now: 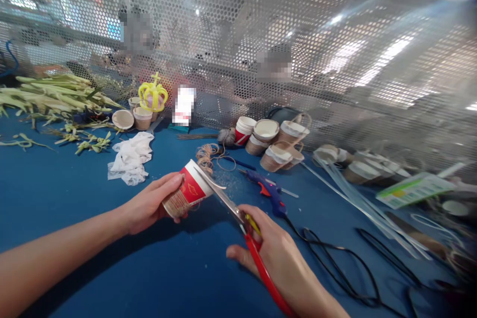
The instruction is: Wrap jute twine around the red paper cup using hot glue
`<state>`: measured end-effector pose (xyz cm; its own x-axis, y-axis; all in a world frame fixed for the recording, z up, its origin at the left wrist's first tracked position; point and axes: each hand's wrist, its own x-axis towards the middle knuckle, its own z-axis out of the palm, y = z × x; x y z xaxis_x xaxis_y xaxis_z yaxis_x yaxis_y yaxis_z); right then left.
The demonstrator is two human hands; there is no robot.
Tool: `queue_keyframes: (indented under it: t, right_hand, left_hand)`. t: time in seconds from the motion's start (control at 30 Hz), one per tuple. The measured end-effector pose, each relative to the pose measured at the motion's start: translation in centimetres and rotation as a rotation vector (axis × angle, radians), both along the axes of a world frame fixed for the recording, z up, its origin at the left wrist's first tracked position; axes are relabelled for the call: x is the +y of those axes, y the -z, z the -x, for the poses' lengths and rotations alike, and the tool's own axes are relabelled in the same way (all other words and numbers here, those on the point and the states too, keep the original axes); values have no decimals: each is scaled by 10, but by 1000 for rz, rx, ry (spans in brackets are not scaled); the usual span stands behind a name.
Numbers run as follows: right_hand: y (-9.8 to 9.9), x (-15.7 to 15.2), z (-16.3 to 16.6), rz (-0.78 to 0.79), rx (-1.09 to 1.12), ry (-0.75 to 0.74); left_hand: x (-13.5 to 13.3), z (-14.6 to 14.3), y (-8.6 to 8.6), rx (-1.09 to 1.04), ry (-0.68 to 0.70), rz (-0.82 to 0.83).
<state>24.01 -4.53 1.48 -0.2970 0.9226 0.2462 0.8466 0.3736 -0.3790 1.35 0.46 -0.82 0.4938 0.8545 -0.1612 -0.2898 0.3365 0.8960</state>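
Tilted above the table, a red and white paper cup (194,186) has brown twine wound round its lower part. My left hand (160,196) is closed around that twine-wrapped end. In my right hand (276,248) are scissors (257,258) with red handles, their blades at the cup's rim. A curved strip of the rim stands out beside the blades. Behind the cup lies a loose coil of twine (207,155). To the right, a blue glue gun (266,189) rests on the table.
Several twine-wrapped cups (278,156) stand by the perforated metal screen (223,35). Crumpled white cloth (132,156), a yellow crown-like piece (153,94) and pale plant stalks (52,93) are on the left. Clear glue sticks (357,203) and a black cable (335,253) spread across the right.
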Motion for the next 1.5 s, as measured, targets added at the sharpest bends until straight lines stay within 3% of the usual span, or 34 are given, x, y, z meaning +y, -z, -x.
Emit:
queue_keyframes:
  t: [0.63, 0.87, 1.1, 1.5]
  right_hand:
    - [-5, -4, 5, 52, -41, 59]
    - [-1, -2, 2, 20, -38, 37]
    - [-2, -1, 4, 6, -27, -37]
    - [-3, -4, 6, 48, -38, 36]
  left_hand:
    - [-3, -2, -2, 109, -157, -172]
    - [3, 4, -1, -2, 39, -16]
    - [-4, 0, 0, 82, 9, -64]
    - [-4, 0, 0, 138, -67, -126]
